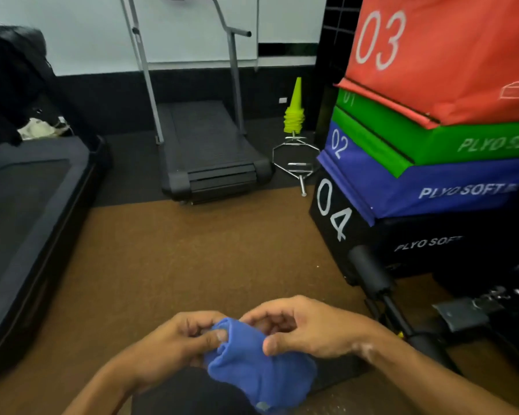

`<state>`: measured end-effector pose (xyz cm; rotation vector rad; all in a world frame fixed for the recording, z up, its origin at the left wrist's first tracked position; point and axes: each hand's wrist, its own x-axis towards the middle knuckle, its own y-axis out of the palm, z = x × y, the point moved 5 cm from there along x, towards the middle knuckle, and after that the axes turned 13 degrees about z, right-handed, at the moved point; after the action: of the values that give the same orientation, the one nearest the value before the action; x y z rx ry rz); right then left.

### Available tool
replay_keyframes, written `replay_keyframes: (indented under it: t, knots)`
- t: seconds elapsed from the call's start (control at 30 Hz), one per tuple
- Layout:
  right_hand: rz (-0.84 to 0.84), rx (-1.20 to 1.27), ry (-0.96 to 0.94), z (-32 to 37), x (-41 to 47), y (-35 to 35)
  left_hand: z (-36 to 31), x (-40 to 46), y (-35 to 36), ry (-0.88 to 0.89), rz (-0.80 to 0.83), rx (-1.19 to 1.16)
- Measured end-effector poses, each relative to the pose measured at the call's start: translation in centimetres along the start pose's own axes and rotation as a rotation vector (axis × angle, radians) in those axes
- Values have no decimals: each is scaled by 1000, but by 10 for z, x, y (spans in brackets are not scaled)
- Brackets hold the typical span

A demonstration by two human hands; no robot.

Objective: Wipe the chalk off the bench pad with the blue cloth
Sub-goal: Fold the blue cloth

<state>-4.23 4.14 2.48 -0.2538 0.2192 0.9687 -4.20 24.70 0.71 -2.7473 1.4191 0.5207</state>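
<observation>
At bottom centre, both hands' fingers (pixel 213 336) pinch blue cloth (pixel 261 372).

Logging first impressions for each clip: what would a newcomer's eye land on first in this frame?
Probably the stack of plyo boxes on the right, red 03 on top, then green, blue 02 and black 04. Next, low in the middle, the left hand and right hand both pinch a bunched blue cloth. A curved treadmill stands at the back wall, yellow cones beside it.
</observation>
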Motion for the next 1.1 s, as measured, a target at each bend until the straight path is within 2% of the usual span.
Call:
replay_keyframes:
  t: [0.13, 0.27, 0.3, 0.4, 0.47, 0.6, 0.67, 0.77, 0.9, 1.0, 1.1]
  knots:
    - [-117, -53, -8, 19, -16, -6, -33, 1, 21, 39, -88, 30]
    - [-234, -114, 6, 28, -31, -12, -39, 5, 38, 84, -149, -139]
    - [-262, -138, 14, 29, -35, -13, -40, 8, 42, 99, -149, -121]
    - [-325, -164, 48, 20, -46, -15, -46, 28, 52, 120, -187, 205]
    - [-356, -131, 72, 5, -59, -17, -48, 47, 55, 111, -244, 297]
    - [-315, 4, 205, -45, -109, -22, -44, 96, 76, 93, -139, 246]
    - [-336, -7, 248, -69, -142, -29, -35, 130, 92, 60, -83, 208]
    - [-452, -30, 348, -101, -189, -47, -19, 186, 121, -4, -14, 218]
    - [-646, -57, 453, -143, -244, -70, -6, 262, 158, -2, 49, 353]
    - [-777, -65, 517, -181, -278, -89, 4, 315, 179, 7, 47, 435]
    - [-863, -66, 561, -227, -301, -102, 25, 368, 196, -12, 62, 423]
